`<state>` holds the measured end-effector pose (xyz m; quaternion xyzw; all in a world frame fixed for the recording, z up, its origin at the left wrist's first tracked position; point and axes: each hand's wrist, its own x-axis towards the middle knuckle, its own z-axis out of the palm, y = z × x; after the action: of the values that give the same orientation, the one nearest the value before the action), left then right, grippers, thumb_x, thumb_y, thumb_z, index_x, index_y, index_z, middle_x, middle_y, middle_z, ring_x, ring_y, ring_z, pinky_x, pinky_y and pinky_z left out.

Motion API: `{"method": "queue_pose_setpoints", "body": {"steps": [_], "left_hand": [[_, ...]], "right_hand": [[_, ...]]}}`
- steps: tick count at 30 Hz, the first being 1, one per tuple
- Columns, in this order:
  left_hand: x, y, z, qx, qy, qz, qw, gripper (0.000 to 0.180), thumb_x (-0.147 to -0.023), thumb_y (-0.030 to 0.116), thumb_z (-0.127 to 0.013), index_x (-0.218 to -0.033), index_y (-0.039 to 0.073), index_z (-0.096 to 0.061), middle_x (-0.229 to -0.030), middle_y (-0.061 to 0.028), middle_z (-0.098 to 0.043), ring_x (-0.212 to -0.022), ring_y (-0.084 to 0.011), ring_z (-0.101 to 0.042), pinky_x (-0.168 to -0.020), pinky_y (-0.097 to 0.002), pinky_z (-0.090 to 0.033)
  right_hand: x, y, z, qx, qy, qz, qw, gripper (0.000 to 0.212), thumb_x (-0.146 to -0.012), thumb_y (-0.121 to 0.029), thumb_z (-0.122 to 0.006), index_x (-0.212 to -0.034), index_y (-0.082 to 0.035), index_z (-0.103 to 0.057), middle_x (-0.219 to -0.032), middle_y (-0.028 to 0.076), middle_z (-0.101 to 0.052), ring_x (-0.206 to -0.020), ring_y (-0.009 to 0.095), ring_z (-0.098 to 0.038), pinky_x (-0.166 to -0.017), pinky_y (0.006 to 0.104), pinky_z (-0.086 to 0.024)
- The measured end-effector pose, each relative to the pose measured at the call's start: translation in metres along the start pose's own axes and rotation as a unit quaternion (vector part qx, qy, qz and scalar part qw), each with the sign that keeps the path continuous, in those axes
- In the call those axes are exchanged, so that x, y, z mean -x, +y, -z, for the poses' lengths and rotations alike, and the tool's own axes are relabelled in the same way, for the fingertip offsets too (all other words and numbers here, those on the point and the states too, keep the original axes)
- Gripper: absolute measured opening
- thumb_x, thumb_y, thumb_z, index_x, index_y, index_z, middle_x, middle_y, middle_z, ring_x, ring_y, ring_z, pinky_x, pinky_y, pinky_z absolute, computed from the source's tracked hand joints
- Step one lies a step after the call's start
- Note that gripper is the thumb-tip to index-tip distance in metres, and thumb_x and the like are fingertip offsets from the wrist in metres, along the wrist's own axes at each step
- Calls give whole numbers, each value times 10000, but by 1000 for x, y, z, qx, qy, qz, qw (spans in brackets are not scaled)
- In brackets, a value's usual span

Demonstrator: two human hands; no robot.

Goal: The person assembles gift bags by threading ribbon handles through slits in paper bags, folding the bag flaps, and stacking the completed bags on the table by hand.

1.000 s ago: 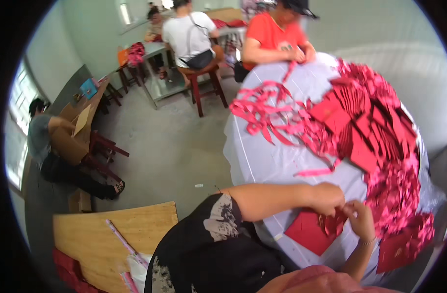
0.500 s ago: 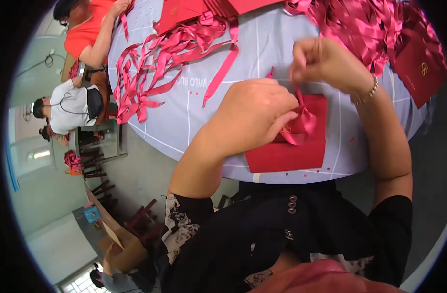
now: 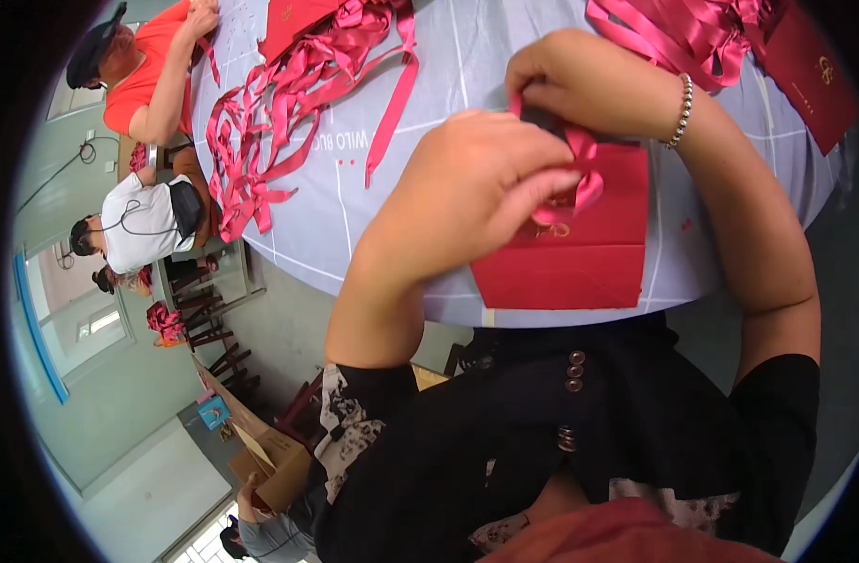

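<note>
A red paper gift bag (image 3: 580, 277) lies flat on the cloth-covered table in front of me. Across its upper part runs a glossy pinkish-red ribbon (image 3: 589, 190), bent into a loop. My left hand (image 3: 476, 192) comes in over the bag's left side and pinches this ribbon between thumb and fingers. Beyond the bag's far edge, my right hand (image 3: 594, 86) is closed on another stretch of the same ribbon, its fingertips curled down. The ribbon between the two hands is partly covered by my fingers, so whether it is knotted cannot be seen.
Loose ribbons (image 3: 293, 117) lie in a tangle at the far left, beside another red bag (image 3: 293, 23). More ribbons (image 3: 683, 42) and a red bag (image 3: 810, 80) are at the far right. A person in orange (image 3: 153, 75) works at the table's left edge. Others sit farther off.
My right hand has come down from its raised pull and now sits close to my left. The ribbon loop is smaller and nearer the left fingers. The view has shifted slightly.
</note>
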<state>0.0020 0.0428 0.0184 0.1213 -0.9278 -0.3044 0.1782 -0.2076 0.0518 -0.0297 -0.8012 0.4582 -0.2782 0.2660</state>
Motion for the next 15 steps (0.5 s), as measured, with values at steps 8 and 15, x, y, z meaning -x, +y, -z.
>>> {"method": "queue_pose_setpoints", "body": {"steps": [8,15], "left_hand": [[9,-17,-4,258,20,180,949,296,-1023,238,-554,-924,-21,-657,-626,-83,-564,-578,-134,-480,-572,-323,-424],[5,-2,6,363,104,168,911,112,-980,70,-628,-1005,-31,-673,-904,-26,-682,-837,-66,-615,-777,-209,-484]], "right_hand": [[-16,24,-7,181,84,-82,976,150,-886,-82,-594,-912,3,-714,-888,212,-716,-854,335,-701,-778,422,-557],[2,0,26,-383,148,-199,890,281,-998,-152,-637,-1240,-8,-647,-977,27,-716,-798,66,-628,-717,235,-530]]}}
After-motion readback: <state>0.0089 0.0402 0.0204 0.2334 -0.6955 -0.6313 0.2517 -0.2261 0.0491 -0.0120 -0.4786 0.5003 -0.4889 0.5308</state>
